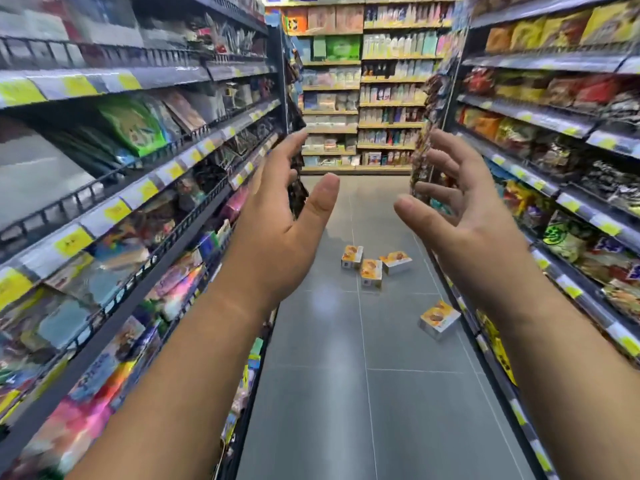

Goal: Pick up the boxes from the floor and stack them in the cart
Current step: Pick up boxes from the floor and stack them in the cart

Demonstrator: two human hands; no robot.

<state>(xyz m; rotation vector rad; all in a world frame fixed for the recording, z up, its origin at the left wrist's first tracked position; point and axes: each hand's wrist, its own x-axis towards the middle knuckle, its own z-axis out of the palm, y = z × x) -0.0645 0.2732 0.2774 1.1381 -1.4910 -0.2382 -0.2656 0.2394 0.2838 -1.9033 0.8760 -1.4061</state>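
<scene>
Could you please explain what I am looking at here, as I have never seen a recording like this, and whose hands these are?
There is no machine here. A person wears a wide-angle camera on the head, so the single picture looks forward and down along a shop aisle. The two bare arms are the wearer's own. The left hand and the right hand are raised in front, fingers spread and relaxed, holding nothing. On the grey tiled floor lie a cluster of three orange-and-white boxes farther off and a fourth box nearer, toward the right side. Stocked shelves line both sides. No cart shows in this view.
</scene>
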